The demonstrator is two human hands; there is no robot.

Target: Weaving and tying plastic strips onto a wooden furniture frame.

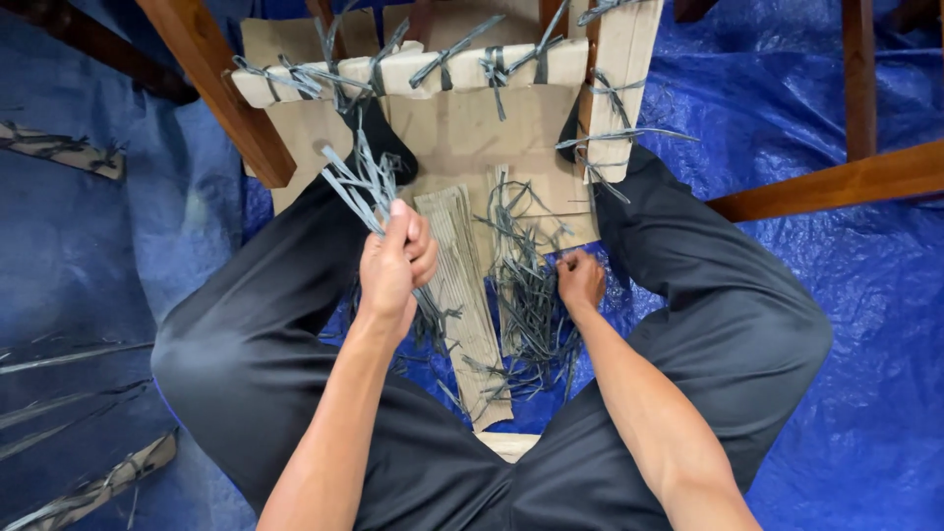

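The left hand fists a bundle of flat grey strips, while the right hand pinches loose strips beside ribbed cardboard on blue tarp.

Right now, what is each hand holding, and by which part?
Left hand grips a bunch of grey strips near their lower part. Right hand is closed in the strip pile; its hold can't be told.

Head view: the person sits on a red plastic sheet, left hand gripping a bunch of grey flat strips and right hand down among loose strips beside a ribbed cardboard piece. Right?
Not quite. In the head view the crinkled plastic sheet is blue, not red. The rest holds: the left hand grips a bunch of grey flat strips, and the right hand is down among the loose strips beside the ribbed cardboard piece.
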